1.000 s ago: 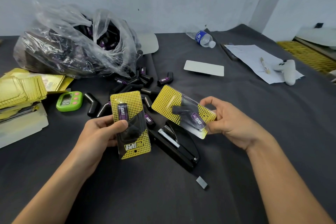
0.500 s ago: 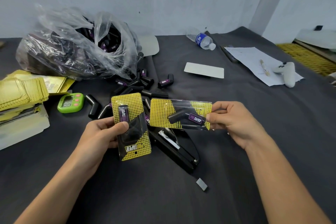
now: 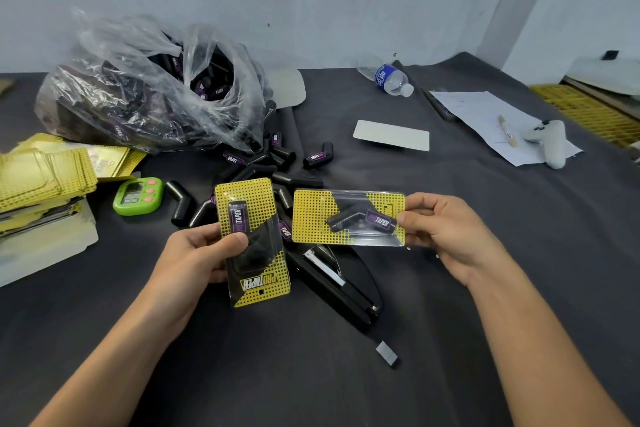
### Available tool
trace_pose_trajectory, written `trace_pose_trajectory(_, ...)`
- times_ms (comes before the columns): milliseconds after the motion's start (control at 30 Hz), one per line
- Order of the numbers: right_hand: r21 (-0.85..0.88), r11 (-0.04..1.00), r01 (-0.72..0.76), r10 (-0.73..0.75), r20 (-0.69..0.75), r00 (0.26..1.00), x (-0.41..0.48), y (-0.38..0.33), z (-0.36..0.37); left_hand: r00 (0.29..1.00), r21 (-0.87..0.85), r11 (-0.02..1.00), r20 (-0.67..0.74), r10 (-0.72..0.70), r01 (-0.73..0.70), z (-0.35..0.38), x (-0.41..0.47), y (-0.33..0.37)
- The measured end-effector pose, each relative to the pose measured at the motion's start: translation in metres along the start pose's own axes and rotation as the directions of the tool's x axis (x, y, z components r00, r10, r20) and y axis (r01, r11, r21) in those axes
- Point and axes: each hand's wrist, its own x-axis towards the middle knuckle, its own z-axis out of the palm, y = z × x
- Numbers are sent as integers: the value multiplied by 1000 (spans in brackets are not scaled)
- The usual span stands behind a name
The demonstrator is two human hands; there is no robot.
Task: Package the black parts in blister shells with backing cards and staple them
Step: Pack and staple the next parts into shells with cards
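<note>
Upright blister pack (image 3: 252, 243) gripped at its left edge by left hand (image 3: 197, 253), sideways blister pack (image 3: 348, 217) pinched at its right end by right hand (image 3: 446, 232), stapler (image 3: 341, 288) lying beneath both.

"PRO TAPER" is printed, upside down, on the backing card (image 3: 258, 282) gripped in the left hand (image 3: 194, 255). "TAPER" is read on purple labels: on the black part (image 3: 237, 220) over that card, on the second black part (image 3: 379, 221) in the blister pack (image 3: 311, 218) pinched by the right hand (image 3: 446, 236), on a loose part (image 3: 235, 159) at the worktop's middle, and on one inside the plastic bag (image 3: 104, 87).
</note>
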Motion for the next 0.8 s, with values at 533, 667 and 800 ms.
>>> trace_pose_trajectory(533, -635, 665, 393, -508, 2, 862, -10, -9, 29, 1000, 2, 1000, 1, 7, -7, 2, -2, 4)
trace_pose_trajectory(667, -709, 438, 554, -393, 403, 826, -13, -16, 62, 1000, 4, 1000, 4, 5, -5, 2, -3, 4)
trace_pose_trajectory(800, -762, 383, 522, -285, 440, 852, -14, -10, 72, 1000, 0, 1000, 0, 2, -2, 3, -3, 4)
